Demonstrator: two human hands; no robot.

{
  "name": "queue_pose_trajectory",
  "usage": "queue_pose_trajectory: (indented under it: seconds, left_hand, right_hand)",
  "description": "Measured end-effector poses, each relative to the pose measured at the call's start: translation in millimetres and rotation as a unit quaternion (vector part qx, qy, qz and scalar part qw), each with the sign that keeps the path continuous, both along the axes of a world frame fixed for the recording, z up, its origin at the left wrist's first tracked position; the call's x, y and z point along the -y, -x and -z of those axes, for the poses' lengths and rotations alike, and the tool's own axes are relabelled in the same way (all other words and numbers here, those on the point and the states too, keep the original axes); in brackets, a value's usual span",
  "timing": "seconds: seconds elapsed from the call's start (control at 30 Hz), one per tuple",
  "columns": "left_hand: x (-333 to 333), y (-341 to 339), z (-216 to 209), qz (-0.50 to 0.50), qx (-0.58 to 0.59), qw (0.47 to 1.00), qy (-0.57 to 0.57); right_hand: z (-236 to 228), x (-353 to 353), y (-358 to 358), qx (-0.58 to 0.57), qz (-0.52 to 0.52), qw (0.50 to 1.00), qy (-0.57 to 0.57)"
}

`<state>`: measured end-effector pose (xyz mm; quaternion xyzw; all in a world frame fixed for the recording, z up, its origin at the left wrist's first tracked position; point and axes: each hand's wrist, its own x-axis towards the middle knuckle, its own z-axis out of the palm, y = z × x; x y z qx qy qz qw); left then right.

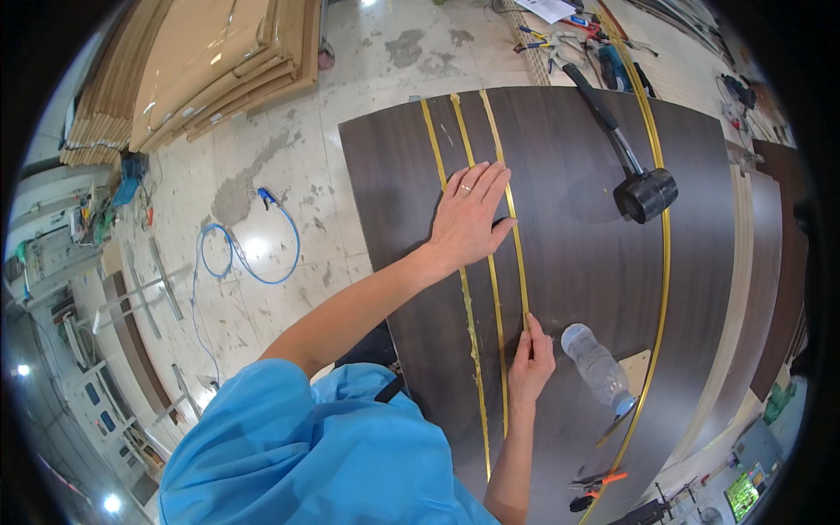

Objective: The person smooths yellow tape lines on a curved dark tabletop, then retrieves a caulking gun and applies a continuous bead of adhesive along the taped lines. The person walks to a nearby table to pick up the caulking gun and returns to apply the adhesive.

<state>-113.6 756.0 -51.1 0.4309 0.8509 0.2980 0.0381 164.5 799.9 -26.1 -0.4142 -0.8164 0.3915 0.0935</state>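
Observation:
A dark brown wood-grain board (577, 254) lies before me, with narrow gold trim strips (477, 359) running along it. My left hand (472, 214) rests flat across them, fingers stretched out and together, a ring on one finger. Nearer to me, my right hand (532, 359) pinches the rightmost of these, a gold trim strip (518, 254), between thumb and fingers. Just right of that hand, a clear plastic bottle (599, 367) lies on its side. A black rubber mallet (647, 194) lies farther off, its head beside a long loose gold strip (662, 289).
Orange-handled cutters (604, 479) lie at the board's near right. Pliers and other tools (564, 44) are spread beyond its far edge. Stacked brown panels (210, 70) stand at far left. On the tiled floor lies a blue air hose (262, 278) with a nozzle.

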Motion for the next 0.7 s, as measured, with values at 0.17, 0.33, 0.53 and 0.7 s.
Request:
queue_pose_trajectory:
  seconds: [0.17, 0.33, 0.53, 0.7]
  left_hand:
    - [-2.1, -1.3, -1.5, -0.002, -0.013, 1.000, 0.015]
    - [-2.2, -1.4, -3.2, -0.003, -0.009, 1.000, 0.025]
    - [-3.5, -0.9, -4.3, -0.007, 0.000, 1.000, 0.024]
    - [-6.9, -0.3, -4.2, -0.016, 0.012, 1.000, 0.018]
  right_hand:
    - [4.6, -13.8, -3.0, -0.073, 0.005, 0.996, 0.058]
    - [2.5, -13.3, -3.6, -0.067, 0.000, 0.997, 0.048]
    - [1.5, 6.2, 1.1, -0.019, 0.001, 0.999, -0.028]
    - [4.0, -1.3, 1.6, -0.053, -0.010, 0.999, -0.003]
